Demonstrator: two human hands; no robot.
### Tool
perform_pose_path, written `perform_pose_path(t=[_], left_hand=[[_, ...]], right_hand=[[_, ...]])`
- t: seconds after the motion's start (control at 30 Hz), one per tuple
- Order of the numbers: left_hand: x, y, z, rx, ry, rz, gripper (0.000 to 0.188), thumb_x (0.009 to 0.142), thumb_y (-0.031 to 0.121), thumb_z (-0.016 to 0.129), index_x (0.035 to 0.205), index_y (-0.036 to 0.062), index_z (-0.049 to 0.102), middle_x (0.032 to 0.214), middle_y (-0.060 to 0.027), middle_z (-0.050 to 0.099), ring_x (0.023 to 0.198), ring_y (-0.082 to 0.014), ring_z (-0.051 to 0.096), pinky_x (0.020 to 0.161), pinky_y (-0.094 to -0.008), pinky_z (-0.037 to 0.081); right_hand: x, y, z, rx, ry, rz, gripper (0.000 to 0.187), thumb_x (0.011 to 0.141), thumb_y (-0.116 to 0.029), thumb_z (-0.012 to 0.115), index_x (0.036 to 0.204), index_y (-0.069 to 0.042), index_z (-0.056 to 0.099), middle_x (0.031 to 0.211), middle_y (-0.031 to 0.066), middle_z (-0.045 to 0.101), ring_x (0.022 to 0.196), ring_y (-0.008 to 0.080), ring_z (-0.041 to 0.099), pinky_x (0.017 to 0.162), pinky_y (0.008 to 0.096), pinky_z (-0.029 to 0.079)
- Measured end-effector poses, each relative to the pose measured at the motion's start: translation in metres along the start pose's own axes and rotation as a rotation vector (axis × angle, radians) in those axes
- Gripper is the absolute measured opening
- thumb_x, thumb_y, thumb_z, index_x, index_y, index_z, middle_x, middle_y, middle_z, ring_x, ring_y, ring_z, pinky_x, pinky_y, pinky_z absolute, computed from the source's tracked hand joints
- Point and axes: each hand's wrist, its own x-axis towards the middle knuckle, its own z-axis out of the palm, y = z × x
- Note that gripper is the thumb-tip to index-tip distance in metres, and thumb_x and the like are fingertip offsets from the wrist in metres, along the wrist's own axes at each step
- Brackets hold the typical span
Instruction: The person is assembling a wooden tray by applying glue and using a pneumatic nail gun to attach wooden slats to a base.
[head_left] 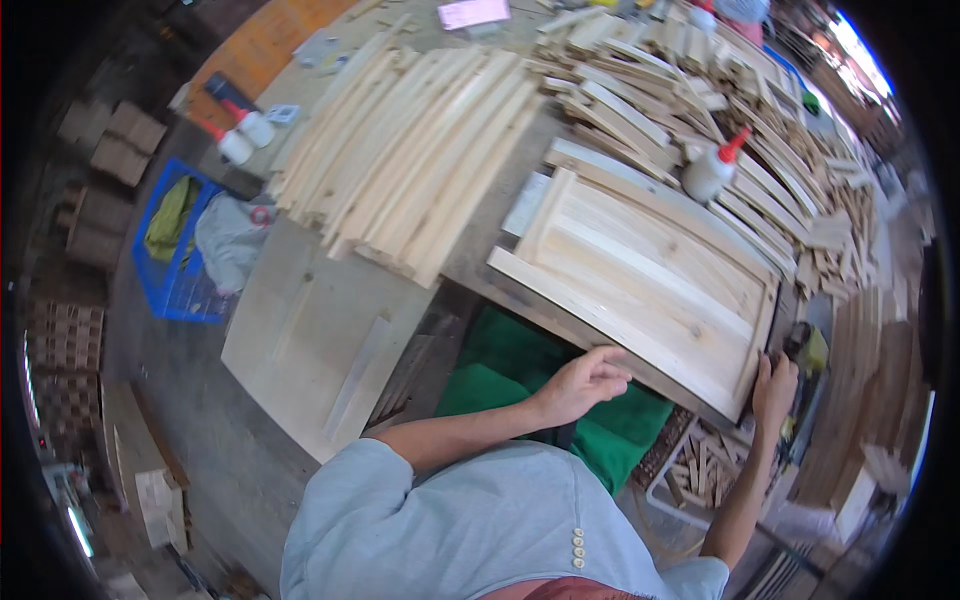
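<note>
From my end I see a framed wooden panel (660,265) lying flat on the right of the counter (487,240), with pale rails along its sides; the near rail (600,320) juts out past the left one. My left grip (600,378) is at the near edge, fingers loosely bent and apart, with nothing held between them. My right grip (772,385) is at the panel's near right corner, fingers bent against the edge; I cannot tell whether they close on it. Just beyond the far rail I see a white bottle with a red tip (710,175) beside a heap of wood strips (640,110). Left of the panel lies a row of long strips (410,150), with two more red-tipped bottles (240,137) farther left. Green cloth (610,440) shows below the counter's near edge.
</note>
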Motion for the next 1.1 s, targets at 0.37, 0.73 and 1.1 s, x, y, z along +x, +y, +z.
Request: perform_pose_path(t=[0.37,0.73,1.1], left_hand=[[0.001,0.004,0.006,-0.310,-0.007,-0.095,0.049,0.095,0.012,0.053,0.137,-0.0020,0.030,0.128,-0.0183,0.054,0.111,-0.0232,0.058,0.090,-0.0336,0.049],[0.003,0.012,0.006,-0.412,-0.018,-0.091,0.042,0.096,0.012,0.051,0.133,-0.0005,0.036,0.130,-0.0205,0.051,0.114,-0.0278,0.057,0.092,-0.0360,0.049],[0.025,0.001,0.057,-0.619,0.257,0.183,0.031,0.087,0.021,0.065,0.109,-0.0006,0.060,0.098,-0.0061,0.065,0.085,-0.0132,0.061,0.075,-0.0281,0.052]], right_hand=[[-0.029,0.010,-0.013,-0.070,0.187,-0.028,0.038,0.089,-0.022,0.058,0.114,0.006,0.057,0.099,0.0222,0.060,0.096,0.0386,0.057,0.087,0.0430,0.044],[-0.019,-0.044,-0.019,-0.037,-0.148,0.113,0.033,0.084,-0.029,0.057,0.099,0.001,0.060,0.096,0.0243,0.062,0.090,0.0410,0.060,0.081,0.0472,0.047],[-0.049,0.004,-0.059,0.605,-0.122,0.200,0.035,0.088,-0.016,0.062,0.117,0.001,0.054,0.093,0.0041,0.060,0.074,0.0101,0.053,0.062,0.0229,0.043]])
